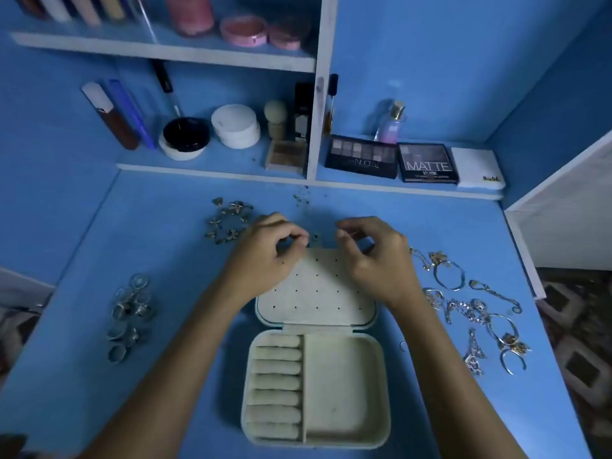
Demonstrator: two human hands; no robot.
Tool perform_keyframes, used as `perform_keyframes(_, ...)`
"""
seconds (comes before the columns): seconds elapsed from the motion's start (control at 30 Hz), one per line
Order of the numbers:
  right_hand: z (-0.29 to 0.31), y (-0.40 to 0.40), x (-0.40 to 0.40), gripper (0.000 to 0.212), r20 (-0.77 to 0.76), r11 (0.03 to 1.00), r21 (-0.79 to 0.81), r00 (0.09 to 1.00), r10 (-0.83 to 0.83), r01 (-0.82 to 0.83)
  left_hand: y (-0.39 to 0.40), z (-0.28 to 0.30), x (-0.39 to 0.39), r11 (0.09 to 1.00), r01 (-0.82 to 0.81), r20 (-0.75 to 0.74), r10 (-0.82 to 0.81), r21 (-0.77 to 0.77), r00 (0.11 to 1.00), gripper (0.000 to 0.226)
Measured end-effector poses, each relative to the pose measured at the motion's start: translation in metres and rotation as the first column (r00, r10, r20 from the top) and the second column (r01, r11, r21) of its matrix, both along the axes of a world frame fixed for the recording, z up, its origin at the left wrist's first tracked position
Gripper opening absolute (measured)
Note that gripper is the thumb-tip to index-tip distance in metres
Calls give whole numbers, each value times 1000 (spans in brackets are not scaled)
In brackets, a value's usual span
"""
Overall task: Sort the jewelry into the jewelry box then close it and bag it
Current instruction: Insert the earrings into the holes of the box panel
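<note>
**Jewelry box open, first earring going in**

The jewelry box [314,385] lies open at lower centre, compartments bare. Both hands work at the lid's far edge: the left hand [265,256] pinches a small earring [314,239]; the right hand [371,256] has fingers curled, contents unclear. Next, the post likely needs threading through a lid hole.

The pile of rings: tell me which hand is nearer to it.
Left. The left hand is at the box lid's far edge, up and right of the rings; the right hand lies farther right.
</note>
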State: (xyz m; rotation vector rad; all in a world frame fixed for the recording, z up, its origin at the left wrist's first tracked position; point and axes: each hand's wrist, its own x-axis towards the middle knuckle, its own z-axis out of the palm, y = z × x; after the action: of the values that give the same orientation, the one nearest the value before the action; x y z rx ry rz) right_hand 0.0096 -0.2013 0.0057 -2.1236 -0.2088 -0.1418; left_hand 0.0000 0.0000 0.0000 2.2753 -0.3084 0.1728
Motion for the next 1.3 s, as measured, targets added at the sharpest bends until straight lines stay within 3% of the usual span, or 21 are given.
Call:
perform_keyframes(0.13, -6, -1, -2, 24, -42, 998, -58, 999, 2, -4, 1, -5, -3, 999, -42, -47, 40, -30, 998, 19)
perform_keyframes(0.33, -15, 0, -5, 6, -19, 997, -72, 1000, -9, 8, 0, -10, -6, 995, -65, -46, 62, -70, 997, 11)
perform_keyframes(0.67, -16, 0, -8, 9, -119, 1000, -17, 993, -24, 22, -1, -15, -10, 972, -129, -106, 110, -195, 988, 8)
perform_keyframes(1.3, -8, -1, -11, 12, -176, 999, 26, 984, -18, 23, 0, -15, -12, 966, -164, -158, 133, -202, 978, 10)
